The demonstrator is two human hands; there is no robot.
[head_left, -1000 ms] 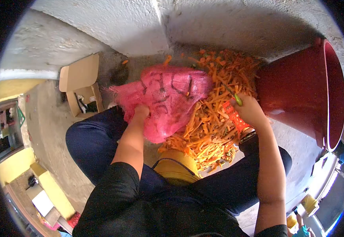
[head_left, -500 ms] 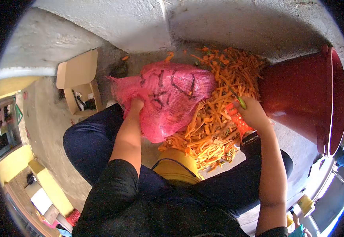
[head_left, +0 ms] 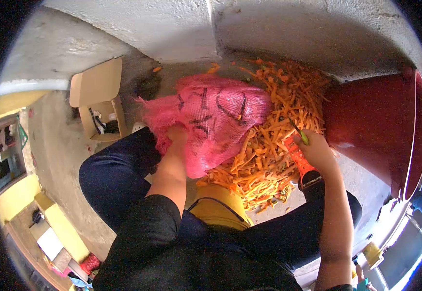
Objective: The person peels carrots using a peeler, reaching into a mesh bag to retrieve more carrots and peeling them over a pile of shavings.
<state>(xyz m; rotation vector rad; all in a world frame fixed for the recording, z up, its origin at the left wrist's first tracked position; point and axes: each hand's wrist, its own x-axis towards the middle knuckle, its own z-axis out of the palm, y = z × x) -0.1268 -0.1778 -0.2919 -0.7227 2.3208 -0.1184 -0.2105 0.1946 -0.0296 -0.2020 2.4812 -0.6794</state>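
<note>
My left hand is at the left side of a pink mesh sack with black markings. Its fingers are hidden in the mesh folds, so their grip does not show. In my right hand, closed, is a thin green-handled blade, a peeler or a small knife, its tip pointing up and left. That hand is over a heap of orange peelings, probably carrot, on the floor right of the sack. Beneath it is a red-orange patterned piece of footwear.
A large dark red tub lies tipped on its side at right. An open cardboard box with small items stands at left. Something yellow is between my legs. A concrete wall rises behind the sack and heap.
My left hand has shifted slightly right and sunk further into the sack's folds. My right hand still holds the green-handled blade, a little lower. The whole view has shifted slightly.
</note>
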